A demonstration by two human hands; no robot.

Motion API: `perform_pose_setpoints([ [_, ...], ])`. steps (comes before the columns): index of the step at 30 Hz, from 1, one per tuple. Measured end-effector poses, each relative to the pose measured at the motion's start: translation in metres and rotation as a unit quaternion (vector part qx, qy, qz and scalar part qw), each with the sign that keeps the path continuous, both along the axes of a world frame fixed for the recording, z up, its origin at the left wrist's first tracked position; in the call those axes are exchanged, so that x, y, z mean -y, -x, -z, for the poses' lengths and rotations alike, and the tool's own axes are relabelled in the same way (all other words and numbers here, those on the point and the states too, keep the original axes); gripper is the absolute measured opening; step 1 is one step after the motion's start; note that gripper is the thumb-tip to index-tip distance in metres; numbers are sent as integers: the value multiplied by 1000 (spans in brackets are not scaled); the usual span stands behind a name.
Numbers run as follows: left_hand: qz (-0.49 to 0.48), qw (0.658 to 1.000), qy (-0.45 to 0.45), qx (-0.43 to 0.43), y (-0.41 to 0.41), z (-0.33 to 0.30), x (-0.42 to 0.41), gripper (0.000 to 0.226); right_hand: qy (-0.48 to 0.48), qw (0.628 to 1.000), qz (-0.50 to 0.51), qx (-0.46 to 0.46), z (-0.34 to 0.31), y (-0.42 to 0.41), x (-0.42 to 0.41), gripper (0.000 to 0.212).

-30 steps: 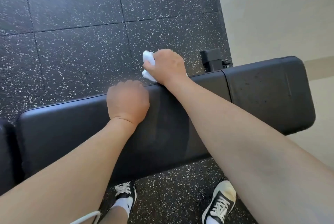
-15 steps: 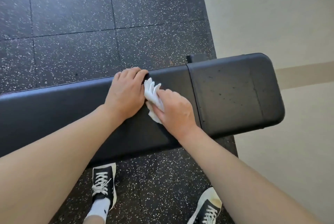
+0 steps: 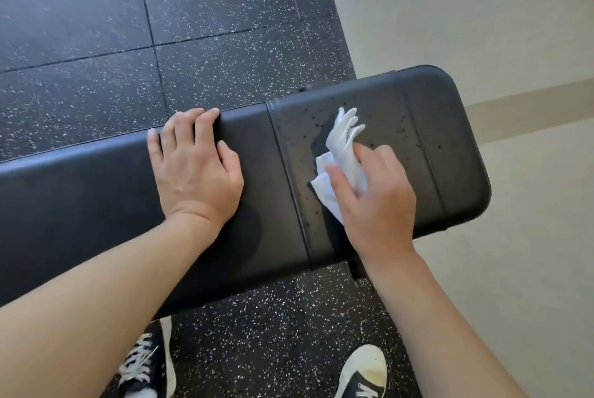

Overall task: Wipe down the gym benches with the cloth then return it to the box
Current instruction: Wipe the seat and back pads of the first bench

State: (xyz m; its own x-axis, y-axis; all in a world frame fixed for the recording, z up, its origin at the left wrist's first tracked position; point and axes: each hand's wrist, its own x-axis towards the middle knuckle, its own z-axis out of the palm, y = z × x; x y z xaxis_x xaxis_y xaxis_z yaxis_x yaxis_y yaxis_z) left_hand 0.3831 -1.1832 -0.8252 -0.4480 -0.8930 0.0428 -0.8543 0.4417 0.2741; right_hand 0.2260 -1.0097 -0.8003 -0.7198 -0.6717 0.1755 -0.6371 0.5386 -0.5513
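White cloth [image 3: 342, 166] lies crumpled on the short end pad of the black bench [image 3: 96, 204], at 3 o'clock. The right hand [image 3: 376, 201] holds it, fingers curled. The left hand [image 3: 196, 172] presses flat at 9 o'clock. Two sneakers [image 3: 363, 372] stand on the speckled floor [image 3: 225, 44] at 6 o'clock. Cloth print is too small to read.

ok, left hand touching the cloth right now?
Apart. The head view shows the left hand resting flat on the bench, with bare black pad between its thumb and the cloth under the right hand.
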Motion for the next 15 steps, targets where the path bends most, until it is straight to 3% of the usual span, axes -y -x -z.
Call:
perform_pose_setpoints([
  [3, -4, 1000, 7, -3, 0, 2, 0, 52, -24, 999, 0, -48, 16, -16, 43, 31],
  [7, -10, 1000, 7, -7, 1, 4, 2, 53, 2, 994, -87, -70, 25, -40, 100, 30],
  [11, -8, 1000, 4, 0, 3, 2, 1, 54, 26, 989, -123, -75, 22, -24, 102, 28],
  [15, -5, 1000, 10, -2, 3, 0, -1, 54, -17, 988, -14, -151, 23, 66, 73, 25],
])
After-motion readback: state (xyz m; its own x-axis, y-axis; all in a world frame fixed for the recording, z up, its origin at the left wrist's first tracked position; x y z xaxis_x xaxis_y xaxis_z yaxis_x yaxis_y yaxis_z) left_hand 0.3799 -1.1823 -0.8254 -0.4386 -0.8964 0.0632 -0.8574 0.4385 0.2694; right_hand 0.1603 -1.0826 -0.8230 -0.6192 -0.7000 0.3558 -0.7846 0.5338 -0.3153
